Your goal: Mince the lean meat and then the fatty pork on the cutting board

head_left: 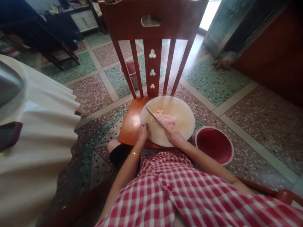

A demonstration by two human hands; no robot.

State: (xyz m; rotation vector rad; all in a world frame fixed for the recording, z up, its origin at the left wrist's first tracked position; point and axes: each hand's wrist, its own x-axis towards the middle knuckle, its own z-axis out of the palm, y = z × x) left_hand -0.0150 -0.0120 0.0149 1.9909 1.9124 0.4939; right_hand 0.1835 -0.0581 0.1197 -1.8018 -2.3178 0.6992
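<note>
A round pale cutting board (182, 110) lies on the seat of a wooden chair (130, 119). A heap of pink chopped meat (165, 119) sits at the board's middle. My right hand (175, 137) is closed round the handle of a knife (153, 116), whose blade slants up and left across the meat. My left hand (143, 132), with a gold bangle on its wrist, rests with curled fingers on the board's near left rim.
A red bowl (214, 145) stands on the tiled floor right of the chair. A small pink bucket (132, 71) shows behind the chair back. A white cloth-covered table (35, 126) fills the left. A dark doorway wall is at the right.
</note>
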